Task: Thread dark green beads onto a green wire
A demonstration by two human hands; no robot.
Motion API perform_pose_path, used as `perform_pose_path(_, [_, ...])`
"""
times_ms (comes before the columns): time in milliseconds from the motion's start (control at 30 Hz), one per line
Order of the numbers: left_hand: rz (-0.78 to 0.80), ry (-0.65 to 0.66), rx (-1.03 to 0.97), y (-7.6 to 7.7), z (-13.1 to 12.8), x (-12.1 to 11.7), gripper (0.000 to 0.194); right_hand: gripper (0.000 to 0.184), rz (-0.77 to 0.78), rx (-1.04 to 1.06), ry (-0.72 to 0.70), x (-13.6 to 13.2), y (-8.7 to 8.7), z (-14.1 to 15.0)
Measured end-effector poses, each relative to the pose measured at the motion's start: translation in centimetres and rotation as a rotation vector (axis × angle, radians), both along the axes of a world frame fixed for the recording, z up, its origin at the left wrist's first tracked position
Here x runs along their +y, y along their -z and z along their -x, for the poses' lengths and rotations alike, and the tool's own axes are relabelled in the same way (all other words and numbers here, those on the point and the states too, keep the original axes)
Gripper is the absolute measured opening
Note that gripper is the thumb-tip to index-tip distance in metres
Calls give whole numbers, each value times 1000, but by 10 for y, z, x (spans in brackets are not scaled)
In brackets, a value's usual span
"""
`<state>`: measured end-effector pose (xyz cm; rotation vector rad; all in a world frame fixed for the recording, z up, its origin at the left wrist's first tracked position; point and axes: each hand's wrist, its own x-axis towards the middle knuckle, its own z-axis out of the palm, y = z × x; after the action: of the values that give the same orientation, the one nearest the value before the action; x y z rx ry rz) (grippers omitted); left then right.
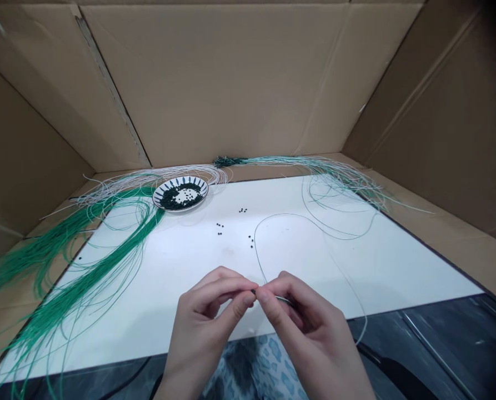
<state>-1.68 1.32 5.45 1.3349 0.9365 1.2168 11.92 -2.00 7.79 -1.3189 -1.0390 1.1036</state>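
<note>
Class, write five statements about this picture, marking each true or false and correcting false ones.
1. The patterned plate holds small dark pieces. True.
2. The left hand lies far from the right hand. False: their fingertips are together at a dark piece.
3. The board is black. False: it is white.
4. A thin strand curves across the board. True.
5. The bright green strands lie right of the plate. False: they lie left.

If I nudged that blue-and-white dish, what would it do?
The dish would probably slide rather than tip, being wide and low. The loose black beads inside may shift or spill if jolted, as its sides look shallow. Its ceramic-like look suggests it could be stiff and breakable.
</note>
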Motion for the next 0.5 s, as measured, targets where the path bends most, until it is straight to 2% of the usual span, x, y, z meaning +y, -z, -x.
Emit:
perform_pose_path(233, [-9,-33,-20,-1,-1,0,10,27,26,-6,-32,2,3,-7])
perform_pose_path(367, [-49,-58,62,-3,-2,0,12,24,32,-63,-53,4,4,-12])
perform_pose_path(500, [-19,-27,122,-4,0,1,13,16,22,-75,-31,6,5,-16])
